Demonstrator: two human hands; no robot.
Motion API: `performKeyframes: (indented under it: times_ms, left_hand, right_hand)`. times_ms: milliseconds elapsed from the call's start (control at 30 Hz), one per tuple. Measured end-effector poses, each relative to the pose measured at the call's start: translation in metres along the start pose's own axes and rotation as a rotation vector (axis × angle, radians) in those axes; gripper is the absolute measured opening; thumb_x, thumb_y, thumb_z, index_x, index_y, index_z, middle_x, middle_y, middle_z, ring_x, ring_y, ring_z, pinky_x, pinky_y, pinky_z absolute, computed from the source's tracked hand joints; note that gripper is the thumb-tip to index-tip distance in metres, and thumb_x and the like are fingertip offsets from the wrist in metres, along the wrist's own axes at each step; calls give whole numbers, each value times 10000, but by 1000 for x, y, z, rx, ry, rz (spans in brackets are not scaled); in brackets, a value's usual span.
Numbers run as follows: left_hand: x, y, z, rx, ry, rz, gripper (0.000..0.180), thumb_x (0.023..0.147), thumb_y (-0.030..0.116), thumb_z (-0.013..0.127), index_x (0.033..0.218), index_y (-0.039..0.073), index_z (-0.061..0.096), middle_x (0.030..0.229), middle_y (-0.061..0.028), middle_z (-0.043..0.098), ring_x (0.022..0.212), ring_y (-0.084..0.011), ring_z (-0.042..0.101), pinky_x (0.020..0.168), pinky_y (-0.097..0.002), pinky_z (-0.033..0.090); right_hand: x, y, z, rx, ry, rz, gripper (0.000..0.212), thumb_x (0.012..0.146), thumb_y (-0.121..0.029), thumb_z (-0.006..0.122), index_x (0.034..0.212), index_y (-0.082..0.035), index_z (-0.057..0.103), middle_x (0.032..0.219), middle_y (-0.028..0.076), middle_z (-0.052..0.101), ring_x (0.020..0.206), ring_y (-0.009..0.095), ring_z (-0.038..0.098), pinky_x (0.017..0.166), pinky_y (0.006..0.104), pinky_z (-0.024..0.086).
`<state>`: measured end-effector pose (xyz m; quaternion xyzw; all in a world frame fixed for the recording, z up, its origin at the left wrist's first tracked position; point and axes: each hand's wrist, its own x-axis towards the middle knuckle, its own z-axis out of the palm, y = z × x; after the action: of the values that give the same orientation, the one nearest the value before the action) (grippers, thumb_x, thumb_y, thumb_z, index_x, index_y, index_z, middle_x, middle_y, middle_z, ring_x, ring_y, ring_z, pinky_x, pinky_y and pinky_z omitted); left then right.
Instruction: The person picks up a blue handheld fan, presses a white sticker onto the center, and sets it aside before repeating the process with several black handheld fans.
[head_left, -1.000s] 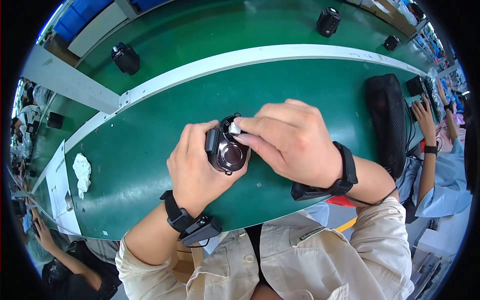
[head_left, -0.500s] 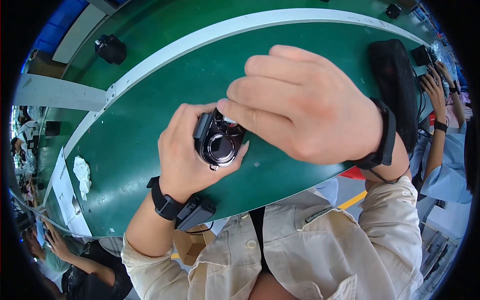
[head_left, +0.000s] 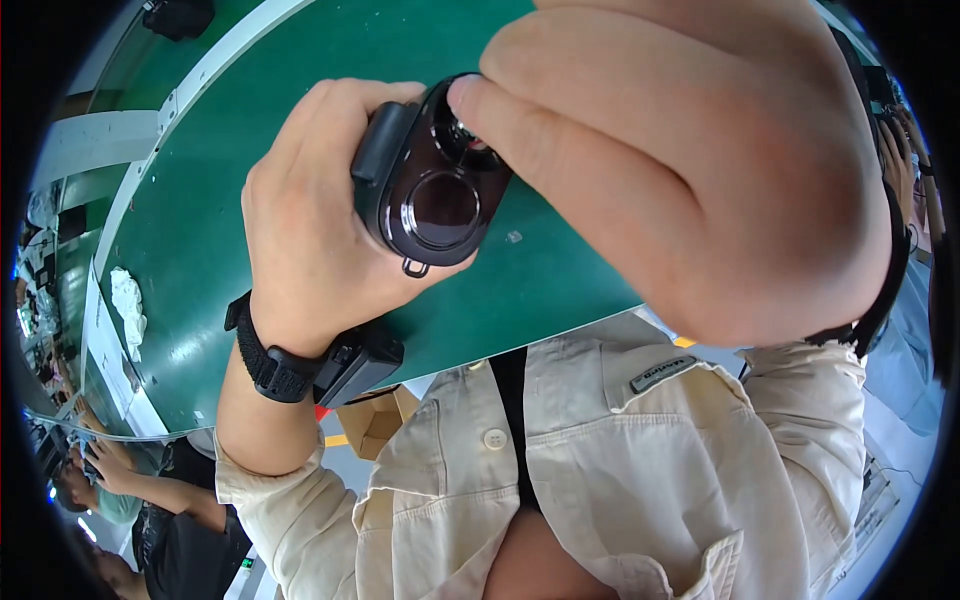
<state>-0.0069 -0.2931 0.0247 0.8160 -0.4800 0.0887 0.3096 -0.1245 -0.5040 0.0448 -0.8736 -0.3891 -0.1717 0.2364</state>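
Observation:
My left hand [head_left: 305, 200] is wrapped round a dark glossy oval device [head_left: 445, 185], its kind unclear. On its face are a large chrome-ringed circle and a smaller round recess with something shiny inside. A black tab stands out from its left side, and a small metal loop hangs at its near end. My right hand [head_left: 660, 170] is closed, its fingers curled, with a fingertip pressed at the edge of the recess at the device's far end. Whatever its fingers may hold is hidden behind them.
Below lies a green table [head_left: 520, 290] with a white frame bar [head_left: 215, 55]. Crumpled white tissue [head_left: 128, 310] and a white sheet [head_left: 120, 375] are at the left. An open cardboard box [head_left: 375, 425] stands below the near edge. Other people [head_left: 190, 500] work at both sides.
Both hands and the device have come nearer to the camera and look larger. The device has shifted up in the picture, and the right hand still touches its far end.

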Motion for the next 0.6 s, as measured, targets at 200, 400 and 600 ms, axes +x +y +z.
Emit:
performKeyframes:
  times_ms: [200, 400, 600]
  left_hand:
    - [-1, 0, 3, -19, 14, -8, 541, 540, 247, 835, 989, 62, 597, 844, -83, 613, 747, -291, 614, 630, -334, 501]
    - [-2, 8, -5, -63, -70, -63, 332, 693, 230, 730, 890, -22, 641, 864, -138, 669, 716, -314, 615, 650, -367, 488]
    - [-4, -2, -1, -43, -64, -47, 551, 555, 266, 825, 999, 33, 596, 848, -87, 621, 752, -273, 621, 670, -322, 502]
  right_hand:
    - [-16, -15, -3, 63, 10, 26, 329, 643, -90, 657, 942, 45, 667, 805, 90, 605, 666, 223, 570, 531, 310, 418]
    - [-19, -17, -1, 110, 19, 45, 313, 657, -77, 664, 946, 43, 669, 795, 89, 607, 650, 220, 571, 524, 307, 420]
    - [-3, -6, 14, 145, 33, 54, 298, 672, -63, 672, 951, 40, 672, 784, 87, 609, 634, 216, 571, 518, 304, 422]
